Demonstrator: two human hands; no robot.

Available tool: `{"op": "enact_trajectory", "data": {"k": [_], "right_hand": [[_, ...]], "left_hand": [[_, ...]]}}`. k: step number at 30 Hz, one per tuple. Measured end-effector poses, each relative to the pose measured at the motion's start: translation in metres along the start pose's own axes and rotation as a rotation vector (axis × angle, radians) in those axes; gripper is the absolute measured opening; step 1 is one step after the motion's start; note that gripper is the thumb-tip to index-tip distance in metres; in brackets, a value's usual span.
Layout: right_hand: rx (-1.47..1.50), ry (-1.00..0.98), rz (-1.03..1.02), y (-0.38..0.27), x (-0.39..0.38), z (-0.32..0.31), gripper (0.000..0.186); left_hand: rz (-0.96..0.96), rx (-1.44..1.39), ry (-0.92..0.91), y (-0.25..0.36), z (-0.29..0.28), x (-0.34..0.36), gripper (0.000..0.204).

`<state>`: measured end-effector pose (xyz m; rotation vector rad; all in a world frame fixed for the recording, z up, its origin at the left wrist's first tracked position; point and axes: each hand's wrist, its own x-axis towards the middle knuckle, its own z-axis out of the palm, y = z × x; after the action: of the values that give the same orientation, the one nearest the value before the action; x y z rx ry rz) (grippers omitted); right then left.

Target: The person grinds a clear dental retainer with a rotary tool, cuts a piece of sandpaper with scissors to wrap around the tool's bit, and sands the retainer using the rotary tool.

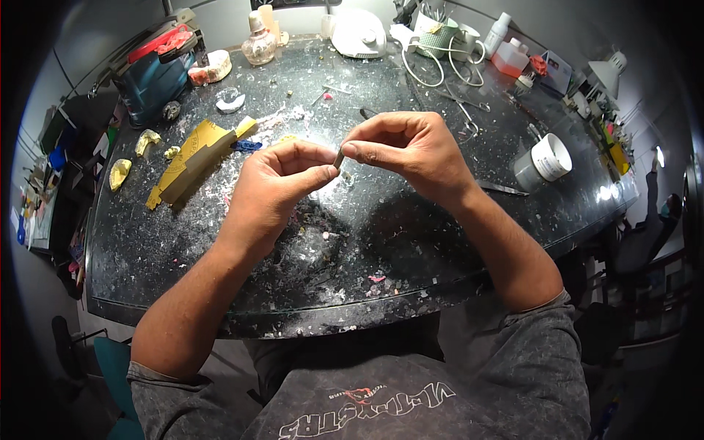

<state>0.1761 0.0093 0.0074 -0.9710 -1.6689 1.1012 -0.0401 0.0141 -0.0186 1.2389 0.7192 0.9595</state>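
My left hand (273,180) and my right hand (414,150) meet above the middle of the dark worktop. Between their thumbs and fingertips they pinch a small dark strip (339,158), one end in each hand. Fingers cover most of it, so its exact kind does not show. Left of my left hand lies a torn, folded sheet of yellow-backed sandpaper (196,163), with a small blue object (247,146) by its upper end. Several yellowish dental casts (147,141) rest beyond the sheet at the far left.
White dust and scraps are scattered over the worktop (293,323). On the right are a tipped white-labelled cup (550,158), a metal blade (501,188) and scissors (463,110). Along the back stand a glass burner bottle (259,45), a white device (358,35) and a bottle of pink liquid (510,57).
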Motion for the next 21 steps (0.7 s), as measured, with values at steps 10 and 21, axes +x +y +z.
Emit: {"op": "enact_trajectory", "data": {"k": [10, 21], "right_hand": [[-0.01, -0.036, 0.079, 0.011, -0.009, -0.007, 0.017], [-0.169, 0.08, -0.099, 0.018, -0.013, 0.001, 0.023]], "left_hand": [[-0.035, 0.102, -0.011, 0.003, 0.013, -0.004, 0.02], [-0.064, 0.191, 0.043, 0.004, 0.011, -0.004, 0.018]]}}
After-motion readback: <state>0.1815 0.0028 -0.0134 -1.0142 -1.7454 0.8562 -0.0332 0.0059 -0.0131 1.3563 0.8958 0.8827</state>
